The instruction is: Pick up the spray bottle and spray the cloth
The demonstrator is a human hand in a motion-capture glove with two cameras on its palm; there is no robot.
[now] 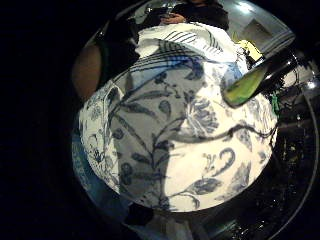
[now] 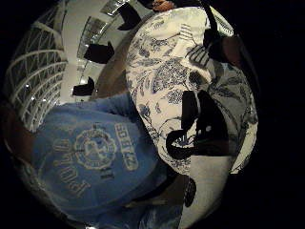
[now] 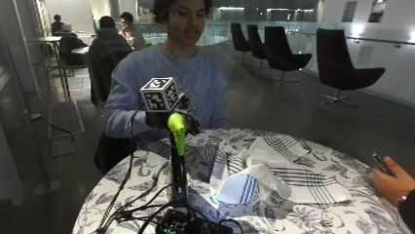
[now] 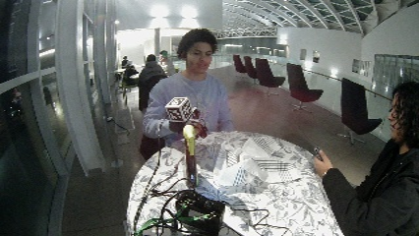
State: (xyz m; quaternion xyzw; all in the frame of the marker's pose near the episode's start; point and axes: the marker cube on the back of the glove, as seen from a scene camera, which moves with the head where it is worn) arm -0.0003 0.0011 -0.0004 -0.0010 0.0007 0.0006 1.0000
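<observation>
Fingers' state cannot be told — right hand (image 3: 170, 118) is raised behind the spray bottle (image 3: 177, 161), near the cloth (image 3: 272, 173).

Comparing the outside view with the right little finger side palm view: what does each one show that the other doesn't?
Only the outside view shows the gloved right hand raised behind the spray bottle's green head, the bottle's dark body standing on the table, and the dark chairs behind. Only the little finger side palm view shows the bottle's green nozzle close up from above. Both share the striped cloth lying on the floral tablecloth.
</observation>
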